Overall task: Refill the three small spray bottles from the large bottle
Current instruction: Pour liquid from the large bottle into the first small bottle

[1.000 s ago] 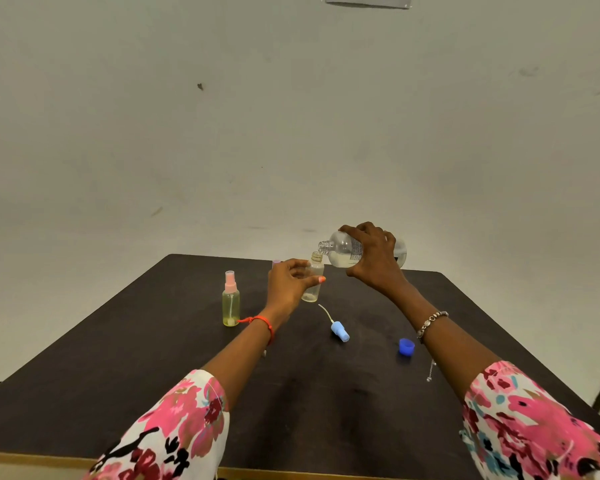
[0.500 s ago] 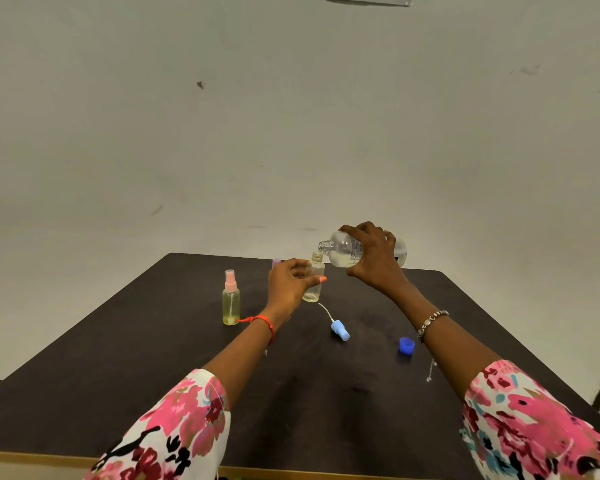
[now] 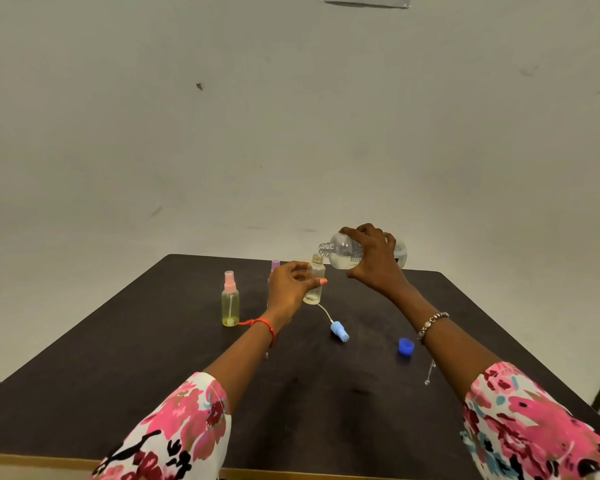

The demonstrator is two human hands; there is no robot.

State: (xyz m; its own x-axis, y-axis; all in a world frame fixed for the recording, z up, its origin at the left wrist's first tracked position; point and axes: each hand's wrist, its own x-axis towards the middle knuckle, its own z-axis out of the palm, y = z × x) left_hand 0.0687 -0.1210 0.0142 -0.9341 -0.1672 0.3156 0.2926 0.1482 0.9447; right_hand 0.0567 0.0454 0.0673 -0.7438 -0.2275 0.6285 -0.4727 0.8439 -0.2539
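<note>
While left hand (image 3: pixel 290 285) grips small bottle (image 3: pixel 315 282), right hand (image 3: pixel 374 261), large bottle (image 3: pixel 343 252)

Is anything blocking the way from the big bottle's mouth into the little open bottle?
Nothing visible does. The large bottle, tilted in the right hand, has its uncapped mouth just above the open neck of the small bottle in the left hand; its spray head lies on the table.

The right hand (image 3: pixel 374 261) grips the large clear bottle (image 3: pixel 347 252), tipped nearly level with its open neck just above the mouth of an uncapped small spray bottle (image 3: pixel 315 284) gripped by the left hand (image 3: pixel 290 285) (a little liquid at its bottom). On the dark table (image 3: pixel 153 358) stand a pink-topped spray bottle (image 3: pixel 230 301), a blue spray head (image 3: pixel 339 331) and a blue cap (image 3: pixel 405 346).
</note>
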